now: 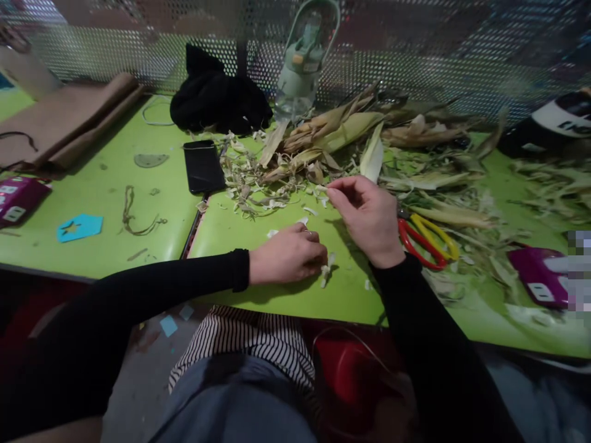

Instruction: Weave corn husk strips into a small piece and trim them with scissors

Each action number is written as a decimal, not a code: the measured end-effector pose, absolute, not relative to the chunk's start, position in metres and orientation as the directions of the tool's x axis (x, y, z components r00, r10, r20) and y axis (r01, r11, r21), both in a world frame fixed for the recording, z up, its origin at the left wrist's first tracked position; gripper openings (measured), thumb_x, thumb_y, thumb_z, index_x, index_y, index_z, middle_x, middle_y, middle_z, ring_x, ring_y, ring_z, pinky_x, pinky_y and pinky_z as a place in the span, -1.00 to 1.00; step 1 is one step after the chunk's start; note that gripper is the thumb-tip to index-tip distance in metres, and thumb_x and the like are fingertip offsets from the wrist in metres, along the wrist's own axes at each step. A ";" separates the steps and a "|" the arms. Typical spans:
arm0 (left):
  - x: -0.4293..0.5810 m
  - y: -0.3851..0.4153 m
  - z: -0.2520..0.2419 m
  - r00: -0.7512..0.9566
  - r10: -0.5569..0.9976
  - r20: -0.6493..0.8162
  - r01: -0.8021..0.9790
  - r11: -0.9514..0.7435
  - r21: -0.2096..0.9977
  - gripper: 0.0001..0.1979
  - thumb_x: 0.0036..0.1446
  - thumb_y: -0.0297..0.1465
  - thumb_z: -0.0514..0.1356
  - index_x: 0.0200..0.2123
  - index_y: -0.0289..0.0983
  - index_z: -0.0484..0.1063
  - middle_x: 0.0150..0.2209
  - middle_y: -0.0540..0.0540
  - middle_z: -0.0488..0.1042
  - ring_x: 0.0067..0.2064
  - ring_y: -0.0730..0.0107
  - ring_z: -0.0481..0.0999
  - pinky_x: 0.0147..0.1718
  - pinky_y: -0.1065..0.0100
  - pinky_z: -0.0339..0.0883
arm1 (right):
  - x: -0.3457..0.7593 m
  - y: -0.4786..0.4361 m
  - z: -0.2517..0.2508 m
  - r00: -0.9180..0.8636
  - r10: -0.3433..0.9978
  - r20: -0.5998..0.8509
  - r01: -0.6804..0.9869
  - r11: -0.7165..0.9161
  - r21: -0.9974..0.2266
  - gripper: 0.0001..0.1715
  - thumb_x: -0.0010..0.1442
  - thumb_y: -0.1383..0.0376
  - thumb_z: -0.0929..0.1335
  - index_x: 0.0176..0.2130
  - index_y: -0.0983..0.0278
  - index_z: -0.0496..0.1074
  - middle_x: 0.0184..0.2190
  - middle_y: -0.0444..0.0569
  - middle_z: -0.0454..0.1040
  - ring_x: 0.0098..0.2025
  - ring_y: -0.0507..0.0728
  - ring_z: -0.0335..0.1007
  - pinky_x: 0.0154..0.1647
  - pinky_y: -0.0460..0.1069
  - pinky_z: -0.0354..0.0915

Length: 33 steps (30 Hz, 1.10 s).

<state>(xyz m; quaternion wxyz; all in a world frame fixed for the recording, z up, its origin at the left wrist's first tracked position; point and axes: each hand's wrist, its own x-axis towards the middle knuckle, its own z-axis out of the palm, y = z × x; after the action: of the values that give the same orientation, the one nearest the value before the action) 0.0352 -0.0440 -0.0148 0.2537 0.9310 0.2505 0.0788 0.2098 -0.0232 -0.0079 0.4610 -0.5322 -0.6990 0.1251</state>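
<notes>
My left hand [289, 253] rests on the green table [106, 203], its fingers curled and pinched on a small pale scrap of corn husk [327, 269]. Just beyond it my right hand [367, 216] hovers with fingers bent inward and thumb meeting fingertips; whether anything is between them I cannot make out. A heap of dried corn husks [323, 144] and shredded bits [252, 184] lies directly behind both hands. Red and yellow scissors [427, 240] lie right beside my right wrist.
A black phone [203, 166] lies left of the husks. A black cloth [217, 98] and a pale green bottle [302, 58] stand against the perforated screen. Purple boxes [538, 274] [18, 197], a blue paper shape [79, 227] and brown folded material [64, 120] sit around.
</notes>
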 end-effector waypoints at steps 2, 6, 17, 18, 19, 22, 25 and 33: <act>0.035 -0.037 -0.018 0.839 0.539 0.075 0.398 -0.702 0.590 -0.86 0.20 -0.47 0.20 -0.20 -0.34 0.55 -0.20 -0.17 0.58 -0.17 0.30 0.49 0.04 0.17 0.26 | 0.209 -0.021 -0.009 0.002 0.853 0.522 0.598 0.417 -0.684 -0.90 0.22 0.26 0.42 -0.26 0.24 0.55 -0.35 -0.11 0.60 -0.38 0.04 0.47 -0.32 -0.03 0.42; 0.021 -0.019 -0.017 0.600 0.772 0.210 0.292 -0.456 0.841 -0.94 0.17 -0.44 0.24 -0.32 -0.33 0.48 -0.26 -0.09 0.56 -0.26 0.42 0.45 -0.17 0.32 0.29 | 0.207 -0.017 -0.010 0.134 0.838 0.529 0.474 0.415 -0.777 -0.88 0.18 0.23 0.44 -0.27 0.22 0.54 -0.40 -0.13 0.57 -0.43 0.02 0.43 -0.39 -0.06 0.39; 0.014 -0.001 -0.018 0.438 0.890 0.125 -0.274 -0.001 0.962 -0.82 0.06 -0.52 0.34 -0.25 -0.37 0.43 -0.34 -0.02 0.54 -0.31 0.53 0.52 -0.20 0.38 0.38 | 0.188 -0.032 -0.008 0.059 0.854 0.516 0.344 0.468 -0.814 -0.81 0.18 0.16 0.44 -0.24 0.22 0.53 -0.35 -0.08 0.59 -0.38 0.07 0.48 -0.35 -0.01 0.44; 0.013 0.000 -0.018 0.452 0.880 0.149 -0.287 -0.015 0.958 -0.83 0.08 -0.50 0.33 -0.24 -0.38 0.46 -0.33 -0.04 0.55 -0.29 0.52 0.53 -0.19 0.37 0.39 | 0.188 -0.032 -0.009 0.038 0.853 0.520 0.347 0.477 -0.808 -0.80 0.19 0.15 0.43 -0.23 0.22 0.53 -0.34 -0.07 0.60 -0.38 0.08 0.49 -0.36 -0.01 0.44; 0.012 0.000 -0.019 0.463 0.869 0.173 -0.296 -0.033 0.955 -0.83 0.09 -0.47 0.33 -0.22 -0.38 0.48 -0.32 -0.06 0.56 -0.28 0.52 0.54 -0.19 0.37 0.40 | 0.189 -0.032 -0.009 0.030 0.850 0.525 0.349 0.483 -0.803 -0.79 0.19 0.14 0.43 -0.22 0.21 0.53 -0.33 -0.06 0.60 -0.37 0.08 0.49 -0.36 0.00 0.45; 0.008 0.002 -0.020 0.470 0.850 0.237 -0.296 -0.101 0.950 -0.80 0.11 -0.43 0.33 -0.18 -0.38 0.52 -0.31 -0.05 0.55 -0.32 0.56 0.51 -0.24 0.41 0.40 | 0.190 -0.033 -0.009 0.105 0.826 0.553 0.358 0.487 -0.796 -0.79 0.19 0.14 0.44 -0.23 0.21 0.52 -0.34 -0.07 0.59 -0.37 0.09 0.50 -0.32 0.01 0.46; 0.006 0.000 -0.022 0.472 0.849 0.237 -0.203 -0.157 0.966 -0.74 0.11 -0.37 0.35 -0.15 -0.37 0.53 -0.33 -0.02 0.55 -0.42 0.62 0.45 -0.37 0.46 0.38 | 0.190 -0.037 -0.006 0.158 0.785 0.599 0.398 0.504 -0.766 -0.82 0.21 0.15 0.42 -0.23 0.21 0.52 -0.31 -0.07 0.59 -0.33 0.10 0.51 -0.29 0.02 0.45; 0.010 -0.006 -0.028 0.472 0.852 0.227 -0.202 -0.146 0.968 -0.63 0.15 -0.20 0.32 -0.14 -0.39 0.46 -0.38 -0.04 0.54 -0.41 0.50 0.57 -0.46 0.49 0.41 | 0.184 -0.046 -0.004 -0.126 0.690 0.712 0.640 0.605 -0.473 -0.90 0.29 0.25 0.37 -0.24 0.18 0.51 -0.29 -0.03 0.60 -0.25 0.16 0.50 -0.22 0.08 0.39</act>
<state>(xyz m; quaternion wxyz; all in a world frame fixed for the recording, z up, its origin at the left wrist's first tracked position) 0.0102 -0.0061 -0.0283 0.5978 0.6152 0.2642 0.4409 0.1838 -0.0456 -0.0037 0.4900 -0.4436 -0.7500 0.0254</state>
